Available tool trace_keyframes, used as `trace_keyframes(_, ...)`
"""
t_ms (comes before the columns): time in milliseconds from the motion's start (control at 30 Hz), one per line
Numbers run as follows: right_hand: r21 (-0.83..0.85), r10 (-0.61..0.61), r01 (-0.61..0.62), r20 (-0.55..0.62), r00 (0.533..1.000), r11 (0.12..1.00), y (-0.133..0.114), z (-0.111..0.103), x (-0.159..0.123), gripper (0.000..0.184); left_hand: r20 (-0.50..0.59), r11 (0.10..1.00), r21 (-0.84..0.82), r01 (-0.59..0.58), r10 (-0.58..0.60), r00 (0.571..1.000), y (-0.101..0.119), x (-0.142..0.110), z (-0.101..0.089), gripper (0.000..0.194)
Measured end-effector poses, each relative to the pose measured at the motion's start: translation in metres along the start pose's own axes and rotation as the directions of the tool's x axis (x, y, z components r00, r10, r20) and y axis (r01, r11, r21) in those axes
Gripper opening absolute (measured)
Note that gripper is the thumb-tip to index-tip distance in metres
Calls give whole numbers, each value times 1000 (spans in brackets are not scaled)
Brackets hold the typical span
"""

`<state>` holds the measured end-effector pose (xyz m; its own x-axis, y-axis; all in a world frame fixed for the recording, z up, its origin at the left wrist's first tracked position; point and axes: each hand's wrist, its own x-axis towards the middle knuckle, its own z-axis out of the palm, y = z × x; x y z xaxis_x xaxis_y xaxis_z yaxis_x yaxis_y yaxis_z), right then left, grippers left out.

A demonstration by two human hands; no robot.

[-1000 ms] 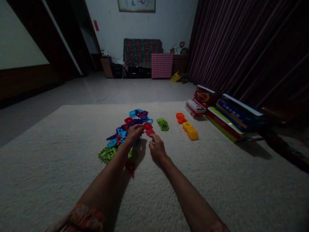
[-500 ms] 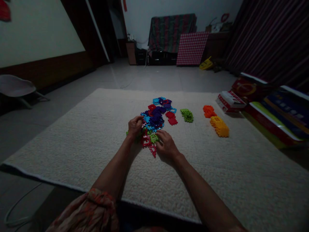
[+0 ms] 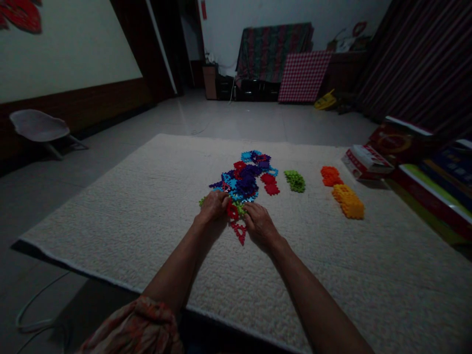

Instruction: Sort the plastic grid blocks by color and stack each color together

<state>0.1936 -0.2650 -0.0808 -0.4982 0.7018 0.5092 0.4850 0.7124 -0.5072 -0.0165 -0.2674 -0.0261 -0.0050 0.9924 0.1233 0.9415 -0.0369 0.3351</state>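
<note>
My left hand (image 3: pixel 213 205) is low over the near left edge of a mixed pile of toothed plastic building pieces (image 3: pixel 248 181), mostly dark blue, light blue and red. Its fingers are curled together, and what they grip is hidden. A red piece (image 3: pixel 232 210) lies at its fingertips. My right hand (image 3: pixel 261 222) is closed at the pile's near right side, with its fingertips on a green toothed piece (image 3: pixel 241 208). Between my hands, on the near side, lies a red triangular piece (image 3: pixel 240 233) with an opening in its middle.
Right of the pile are red pieces (image 3: pixel 271 185), a green stack (image 3: pixel 295 181), orange pieces (image 3: pixel 331 175) and yellow pieces (image 3: pixel 348 200). They lie on a cream quilted mat (image 3: pixel 147 196). A red-and-white box (image 3: pixel 367 162) stands at the mat's right edge, and a low chair (image 3: pixel 40 125) at far left.
My left hand has come down and nearer, from the pile's left side to beside the red piece. My right hand stays by the green piece. The whole view has shifted slightly.
</note>
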Motion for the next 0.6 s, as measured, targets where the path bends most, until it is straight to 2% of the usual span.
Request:
trace_keyframes(100, 70, 30, -27, -41, 999, 997, 2, -1, 0, 32, 15, 1000, 13, 8, -8, 1000, 3, 4, 3, 27)
trace_keyframes(200, 152, 110, -97, -76, 991, 984, 1, -5, -1, 32, 37, 1000, 12, -5, 5, 999, 6, 5, 3, 24)
trace_keyframes(367, 197, 188, -166, -101, 977, 966, -3, -10, -2, 32, 24, 999, -29, 23, -23, 999, 12, 3, 6, 31)
trace_keyframes(500, 224, 237, -207, -117, 964, 952, -3, -11, -1, 31, -7, 983, -172, 70, -73, 997, 13, 3, 8, 39)
trace_keyframes(600, 259, 274, -236, -125, 953, 937, -3, -12, -1, 32, -47, 903, -419, 99, -131, 990, 12, 5, 7, 38)
